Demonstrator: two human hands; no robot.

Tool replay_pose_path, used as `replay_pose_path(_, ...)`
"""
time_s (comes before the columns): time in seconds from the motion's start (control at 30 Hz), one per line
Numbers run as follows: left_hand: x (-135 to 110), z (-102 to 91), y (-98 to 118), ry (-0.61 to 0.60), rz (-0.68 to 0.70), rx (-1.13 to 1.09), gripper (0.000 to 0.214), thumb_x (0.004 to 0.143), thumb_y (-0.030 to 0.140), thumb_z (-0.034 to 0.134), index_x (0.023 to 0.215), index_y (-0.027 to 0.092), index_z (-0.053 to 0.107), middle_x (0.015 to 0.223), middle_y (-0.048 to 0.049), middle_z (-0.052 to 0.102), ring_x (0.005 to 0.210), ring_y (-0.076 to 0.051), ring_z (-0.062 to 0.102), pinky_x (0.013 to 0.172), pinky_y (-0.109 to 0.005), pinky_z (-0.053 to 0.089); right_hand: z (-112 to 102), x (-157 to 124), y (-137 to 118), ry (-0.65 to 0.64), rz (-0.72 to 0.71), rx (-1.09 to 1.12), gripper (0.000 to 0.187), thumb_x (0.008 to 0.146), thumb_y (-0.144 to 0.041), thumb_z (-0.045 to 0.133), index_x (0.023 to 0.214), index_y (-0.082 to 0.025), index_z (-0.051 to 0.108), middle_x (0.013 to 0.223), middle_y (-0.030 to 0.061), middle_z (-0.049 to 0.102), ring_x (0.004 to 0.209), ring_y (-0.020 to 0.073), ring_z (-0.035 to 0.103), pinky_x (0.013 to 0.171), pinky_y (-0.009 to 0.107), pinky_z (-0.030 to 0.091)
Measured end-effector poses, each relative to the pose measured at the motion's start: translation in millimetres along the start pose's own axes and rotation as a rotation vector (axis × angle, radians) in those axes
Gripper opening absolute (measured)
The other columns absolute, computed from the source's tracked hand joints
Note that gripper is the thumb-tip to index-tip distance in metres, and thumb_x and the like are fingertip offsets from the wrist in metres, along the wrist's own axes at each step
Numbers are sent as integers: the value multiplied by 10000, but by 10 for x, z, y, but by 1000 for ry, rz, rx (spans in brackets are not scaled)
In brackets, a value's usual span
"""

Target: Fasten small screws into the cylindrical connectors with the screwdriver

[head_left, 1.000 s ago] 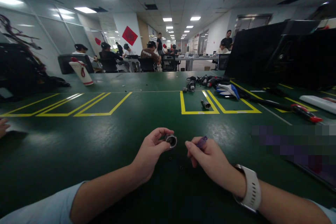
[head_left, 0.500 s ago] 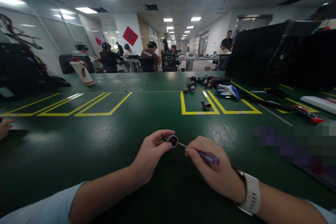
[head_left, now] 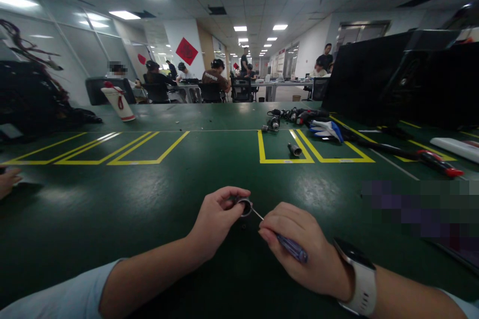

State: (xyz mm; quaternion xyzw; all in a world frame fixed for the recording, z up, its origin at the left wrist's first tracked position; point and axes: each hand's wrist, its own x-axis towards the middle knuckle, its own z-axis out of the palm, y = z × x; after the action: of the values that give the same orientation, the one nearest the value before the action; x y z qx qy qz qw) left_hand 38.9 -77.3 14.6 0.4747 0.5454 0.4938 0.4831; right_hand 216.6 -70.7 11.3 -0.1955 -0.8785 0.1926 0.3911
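My left hand (head_left: pixel 215 217) pinches a small round metal ring part (head_left: pixel 245 206) just above the green table (head_left: pixel 149 194). A small purple-handled screwdriver (head_left: pixel 290 246) is gripped in my right hand (head_left: pixel 299 244), and its thin shaft points up-left with the tip inside the ring. A white watch (head_left: pixel 359 279) sits on my right wrist. Both hands are closed round what they hold.
Yellow taped boxes (head_left: pixel 284 147) mark the table; one holds a small metal cylinder (head_left: pixel 294 149). Farther back lie several dark parts (head_left: pixel 288 115), a blue-white glove (head_left: pixel 325 129) and a red-handled tool (head_left: pixel 434 160). A white cup (head_left: pixel 119 103) stands at left. Another person's hand (head_left: pixel 8 179) rests at the left edge.
My right hand turned the screwdriver round so its tip went into the ring, then dropped lower and nearer to me. The left hand kept the ring nearly still.
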Motion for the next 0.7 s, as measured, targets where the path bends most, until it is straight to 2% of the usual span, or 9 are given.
replay_pose_path(0.23, 2, -9, -18, -21, 16, 49, 205, 693, 188, 621, 892, 142, 636, 845, -55, 694, 802, -203, 658, 741, -336, 524, 7, 9, -31, -6, 15, -15, 100, 844, -161, 465, 846, -162, 565, 755, 59, 609, 687, 156, 528, 627, 300, 426)
replay_pose_path(0.37, 19, -15, -21, -20, 25, 45, 196, 702, 187, 612, 891, 139, 624, 903, -66, 683, 822, -207, 654, 740, -339, 520, -22, 2, -59, 88, 77, 104, 136, 850, -167, 450, 789, -163, 572, 696, 37, 592, 652, 137, 529, 610, 278, 420)
replay_pose_path(0.5, 38, -20, 0, 25, 21, 48, 242, 708, 182, 609, 946, 145, 587, 925, -59, 674, 879, -198, 638, 808, -339, 491, -39, 7, 2, 199, 316, 295, 252, 873, -269, 430, 690, -167, 570, 614, 12, 567, 578, 117, 523, 549, 250, 410)
replay_pose_path(0.6, 48, -25, 18, 67, 15, 66, 295, 705, 159, 603, 997, 146, 565, 906, -54, 676, 877, -189, 635, 845, -344, 466, -15, 42, 95, 137, 544, 422, 298, 863, -368, 446, 688, -162, 571, 579, 2, 556, 548, 115, 518, 529, 243, 411)
replay_pose_path(0.7, 53, -29, 29, 79, 9, 47, 303, 708, 144, 592, 1009, 143, 559, 926, -59, 672, 894, -186, 630, 862, -339, 456, 14, 79, 158, 61, 669, 504, 308, 854, -397, 452, 697, -156, 564, 563, -5, 548, 540, 110, 514, 535, 238, 411)
